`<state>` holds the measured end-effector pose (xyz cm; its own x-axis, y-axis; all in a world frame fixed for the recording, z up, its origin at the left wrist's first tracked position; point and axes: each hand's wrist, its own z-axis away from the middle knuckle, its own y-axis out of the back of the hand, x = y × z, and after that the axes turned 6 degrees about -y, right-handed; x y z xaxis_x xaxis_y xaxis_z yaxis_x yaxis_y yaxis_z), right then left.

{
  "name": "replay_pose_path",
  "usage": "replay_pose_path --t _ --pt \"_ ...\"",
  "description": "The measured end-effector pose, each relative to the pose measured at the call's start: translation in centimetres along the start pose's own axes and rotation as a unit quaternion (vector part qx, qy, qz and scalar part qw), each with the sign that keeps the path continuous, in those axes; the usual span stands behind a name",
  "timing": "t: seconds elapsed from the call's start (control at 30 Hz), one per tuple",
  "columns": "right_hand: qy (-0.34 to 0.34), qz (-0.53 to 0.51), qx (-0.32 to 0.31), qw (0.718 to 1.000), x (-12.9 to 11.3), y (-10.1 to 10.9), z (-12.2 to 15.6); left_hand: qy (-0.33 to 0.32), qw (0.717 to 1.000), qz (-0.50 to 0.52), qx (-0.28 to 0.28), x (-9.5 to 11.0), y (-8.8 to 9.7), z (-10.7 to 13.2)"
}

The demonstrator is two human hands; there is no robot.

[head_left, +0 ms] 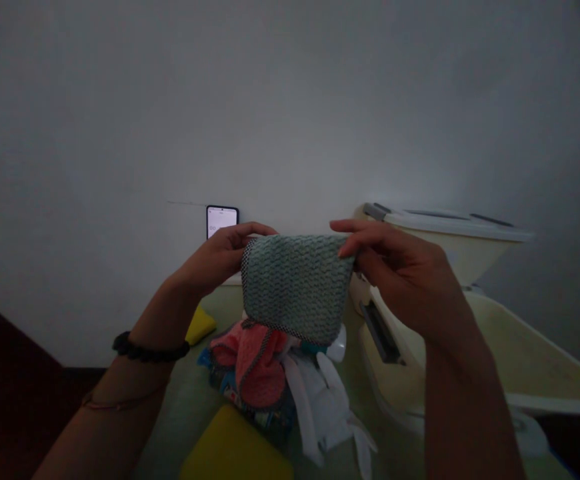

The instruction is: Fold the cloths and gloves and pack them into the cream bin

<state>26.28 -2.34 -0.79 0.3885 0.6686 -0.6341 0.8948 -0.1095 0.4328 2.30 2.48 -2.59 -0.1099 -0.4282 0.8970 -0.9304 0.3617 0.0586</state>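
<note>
A pale green textured cleaning cloth (pixel 297 287) with a dark checked edge hangs between my two hands, held up in front of me. My left hand (pixel 220 257) pinches its upper left corner, and my right hand (pixel 395 267) grips the upper right corner between thumb and fingers. Below the cloth lies a crumpled pink cloth (pixel 261 363) with a similar dark trim. White gloves (pixel 323 400) rest beside it on the right. Beneath the pink cloth, a blue printed packet (pixel 230 387) shows in part.
On the right stands an open cream bin (pixel 530 347), with another lidded cream container (pixel 450 233) behind it. A yellow item (pixel 235 447) lies at the front and a second yellow piece (pixel 201 325) near my left wrist. A lit phone (pixel 223 220) leans against the wall.
</note>
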Motion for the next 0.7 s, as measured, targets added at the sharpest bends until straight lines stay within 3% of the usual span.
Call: replay_pose_path --t 0.33,0.7 --pt "-0.1 -0.058 -0.01 0.993 0.2 -0.4 -0.4 -0.049 0.994 0.005 0.094 -0.1 0.0 -0.3" --pt "-0.186 -0.144 0.087 0.968 0.3 -1.2 -0.9 -0.043 0.99 0.041 0.124 0.5 -0.8 -0.3"
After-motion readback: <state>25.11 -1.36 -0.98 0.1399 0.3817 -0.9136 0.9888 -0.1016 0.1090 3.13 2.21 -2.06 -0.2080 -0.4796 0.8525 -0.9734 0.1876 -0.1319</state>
